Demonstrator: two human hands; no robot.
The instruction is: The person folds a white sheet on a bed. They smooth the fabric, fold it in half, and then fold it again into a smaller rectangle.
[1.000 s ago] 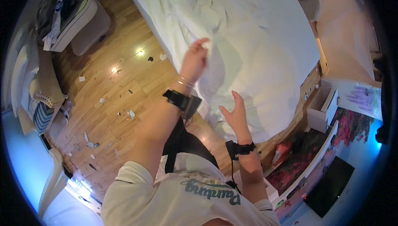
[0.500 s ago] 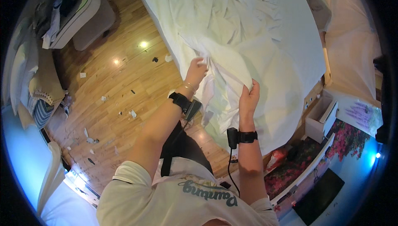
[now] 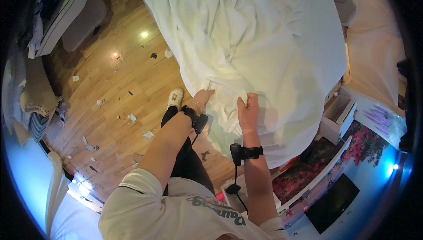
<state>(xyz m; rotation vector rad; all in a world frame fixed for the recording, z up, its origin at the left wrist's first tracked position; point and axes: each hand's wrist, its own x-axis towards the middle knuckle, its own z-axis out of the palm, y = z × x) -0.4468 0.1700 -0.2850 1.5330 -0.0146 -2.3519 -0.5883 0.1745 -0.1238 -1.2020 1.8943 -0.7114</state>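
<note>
Left hand point(image 3: 204, 96) lower, pinching sheet point(image 3: 260, 64) | right hand point(image 3: 249, 113): grip unclear | scraps point(image 3: 132, 117) littering floor point(image 3: 110, 89)

The left grip point(image 3: 202, 97) pinches a rumpled white bedsheet point(image 3: 282, 64); the right grip point(image 3: 249, 116) meets it with thumb and fingers raised, its hold unclear. Black straps point(image 3: 252, 153) circle both wrists. White scraps point(image 3: 132, 117) litter the wooden floor point(image 3: 105, 94) beside a pale shoe point(image 3: 175, 97).

bedroom — wide bed point(image 3: 325, 57), white sheet point(image 3: 224, 42), wood floor point(image 3: 128, 75)
</note>
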